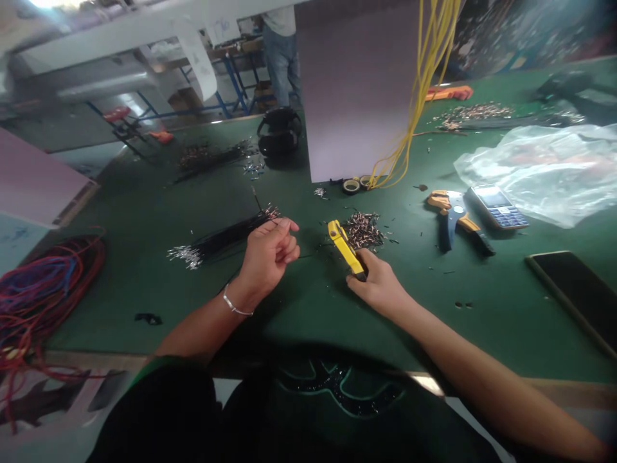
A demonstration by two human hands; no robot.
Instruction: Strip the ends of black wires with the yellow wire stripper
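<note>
My left hand (270,251) is closed, thumb against the curled fingers, on a thin black wire that is mostly hidden by the hand. Beside it lies a bundle of black wires (222,236), with silvery terminals at the left end and coppery tips at the right. My right hand (378,283) grips a yellow wire stripper (343,243) with a dark lower end, its head angled up and to the left. Just beyond the tool is a pile of short black offcuts with coppery ends (365,230).
On the right are an orange-and-blue hand tool (453,215), a keypad phone (499,206), a smartphone (573,289) and a clear plastic bag (535,170). Yellow wires (409,135) hang by a pale panel (359,96). Red and blue wire coils (53,283) sit left. A person (282,58) stands behind.
</note>
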